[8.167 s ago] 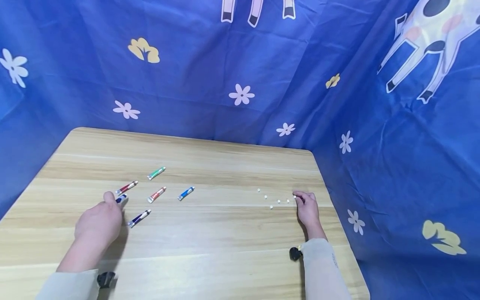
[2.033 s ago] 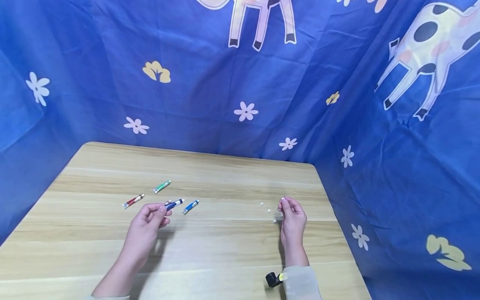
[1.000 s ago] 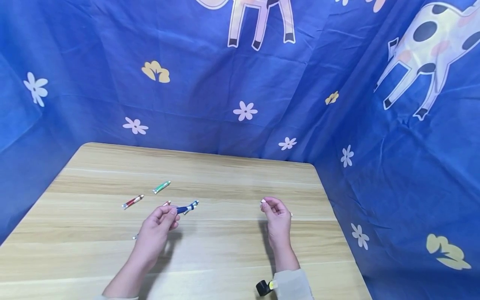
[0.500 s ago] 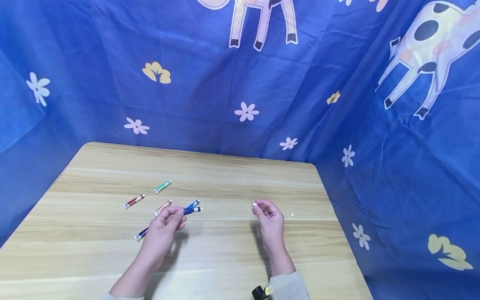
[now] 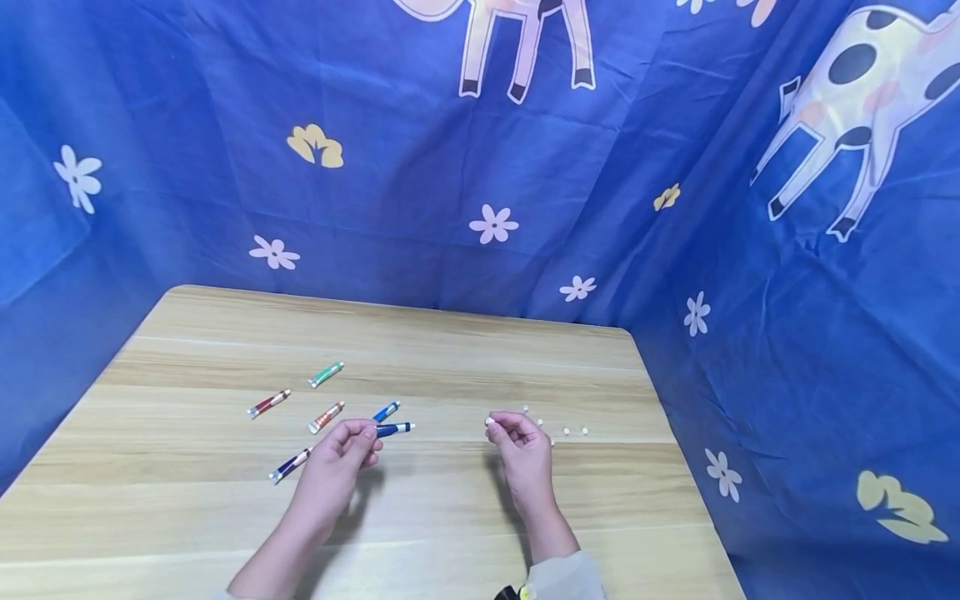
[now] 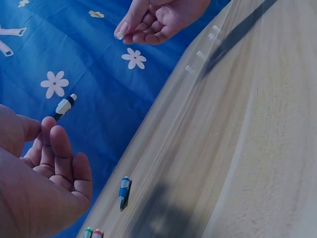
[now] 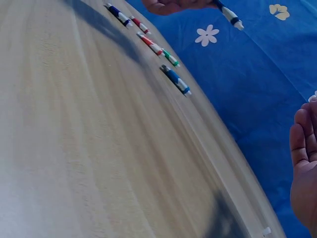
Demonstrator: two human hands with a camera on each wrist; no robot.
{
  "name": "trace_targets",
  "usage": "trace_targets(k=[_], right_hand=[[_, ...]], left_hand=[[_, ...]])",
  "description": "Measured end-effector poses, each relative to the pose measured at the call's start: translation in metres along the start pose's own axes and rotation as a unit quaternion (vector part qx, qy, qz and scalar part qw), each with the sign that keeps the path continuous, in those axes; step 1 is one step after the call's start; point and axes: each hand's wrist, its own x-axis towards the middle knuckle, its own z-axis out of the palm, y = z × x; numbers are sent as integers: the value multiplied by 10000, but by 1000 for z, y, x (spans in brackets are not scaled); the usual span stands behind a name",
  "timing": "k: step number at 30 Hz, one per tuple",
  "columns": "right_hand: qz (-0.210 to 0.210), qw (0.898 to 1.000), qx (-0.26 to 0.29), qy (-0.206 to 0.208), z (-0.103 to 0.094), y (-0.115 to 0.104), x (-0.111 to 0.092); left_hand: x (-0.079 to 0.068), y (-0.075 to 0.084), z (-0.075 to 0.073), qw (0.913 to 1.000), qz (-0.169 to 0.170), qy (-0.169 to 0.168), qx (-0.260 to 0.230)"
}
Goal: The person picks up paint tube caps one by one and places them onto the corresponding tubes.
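Left hand (image 5: 337,454): thumb and fingertips pinch a dark blue paint tube (image 5: 393,429), held level above the wooden table (image 5: 450,517), open nozzle end pointing toward the right hand. In the left wrist view the tube (image 6: 64,105) pokes out past the fingertips, nozzle bare.

Right hand (image 5: 521,446): thumb and forefinger pinch a small white cap (image 5: 490,422), raised off the table, facing the tube's nozzle. A clear gap lies between cap and nozzle.

Change over the last two seconds: the right hand has travelled from the loose caps toward the held tube, and the left hand has brought the tube rightward to meet it. The gap has narrowed frame by frame. Judgement: the cap is fetched and being lined up with the nozzle; not yet seated.

Relative to the held tube:
- lighter blue tube (image 5: 386,411) just behind it, on the table
- red-orange tube (image 5: 326,417), red tube (image 5: 268,402) and green tube (image 5: 326,373) further left and behind
- another dark tube (image 5: 291,464) to its left, nearer the person
- spare white caps (image 5: 575,432) well to its right, beyond the right hand

Blue printed cloth (image 5: 480,150) backs the table.
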Motion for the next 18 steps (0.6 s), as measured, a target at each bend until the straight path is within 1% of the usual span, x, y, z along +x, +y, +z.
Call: trace_targets(k=[9,18], right_hand=[[202,9996,-108,-191,9,3,-8],[292,9985,-290,-355,18,9,-16]], left_hand=[[-2,-1,6,10000,7,-65,27],[-3,-8,12,9999,-15,-114,-25]])
